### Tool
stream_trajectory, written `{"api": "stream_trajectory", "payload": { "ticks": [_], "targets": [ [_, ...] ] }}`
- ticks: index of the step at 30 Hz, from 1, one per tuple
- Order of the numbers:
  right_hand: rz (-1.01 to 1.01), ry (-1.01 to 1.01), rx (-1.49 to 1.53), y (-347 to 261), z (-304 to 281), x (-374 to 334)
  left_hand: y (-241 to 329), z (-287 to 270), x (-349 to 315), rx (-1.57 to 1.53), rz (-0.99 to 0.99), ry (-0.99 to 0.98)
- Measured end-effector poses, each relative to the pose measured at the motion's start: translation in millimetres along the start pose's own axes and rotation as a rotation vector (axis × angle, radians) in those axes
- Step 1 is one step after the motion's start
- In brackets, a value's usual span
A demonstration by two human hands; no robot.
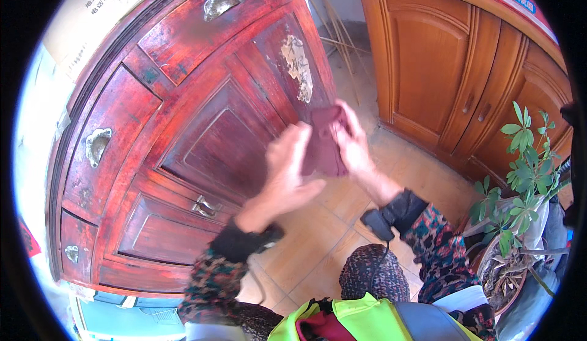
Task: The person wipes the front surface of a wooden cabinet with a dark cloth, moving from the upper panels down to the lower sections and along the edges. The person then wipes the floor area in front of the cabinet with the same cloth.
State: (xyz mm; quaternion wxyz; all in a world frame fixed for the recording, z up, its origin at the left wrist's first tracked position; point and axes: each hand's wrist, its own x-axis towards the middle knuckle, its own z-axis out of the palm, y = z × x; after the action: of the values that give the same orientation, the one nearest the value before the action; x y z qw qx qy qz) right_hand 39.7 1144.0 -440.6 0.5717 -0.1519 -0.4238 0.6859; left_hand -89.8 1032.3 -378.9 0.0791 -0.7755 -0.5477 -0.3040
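A folded maroon cloth (pixel 323 140) is held up in front of the cabinet's right end. My right hand (pixel 351 148) grips its right side, with the thumb across the front. At the cloth's left edge is my left hand (pixel 286 168), its fingers stretched out and the thumb apart. Slight motion blur leaves it unclear whether that palm touches the fabric. Behind the hands stands a red wooden cabinet (pixel 211 136) with worn paint, panelled doors and metal pulls. A pale patch of peeled paint (pixel 296 69) shows on it just above the cloth.
To the right stands an orange-brown wooden cabinet (pixel 422 59) with two doors. A leafy potted plant (pixel 523 203) is near my right arm. Thin sticks (pixel 336 26) lean in the gap between the cabinets. Tan floor tiles (pixel 306 237) lie below my hands.
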Motion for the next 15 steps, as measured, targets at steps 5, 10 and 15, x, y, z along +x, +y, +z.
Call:
{"api": "stream_trajectory", "payload": {
  "ticks": [5,10,15],
  "targets": [
    [-0.505,0.049,-0.239,-64,61,105,-24,-178,-11,0.726,0.196,0.420],
    [-0.607,0.450,-0.632,-57,92,176,-41,-284,-62,1.148,0.252,0.396],
    [-0.559,0.410,-1.136,-24,117,188,-68,-314,-97,1.324,0.234,0.327]
  ]
}}
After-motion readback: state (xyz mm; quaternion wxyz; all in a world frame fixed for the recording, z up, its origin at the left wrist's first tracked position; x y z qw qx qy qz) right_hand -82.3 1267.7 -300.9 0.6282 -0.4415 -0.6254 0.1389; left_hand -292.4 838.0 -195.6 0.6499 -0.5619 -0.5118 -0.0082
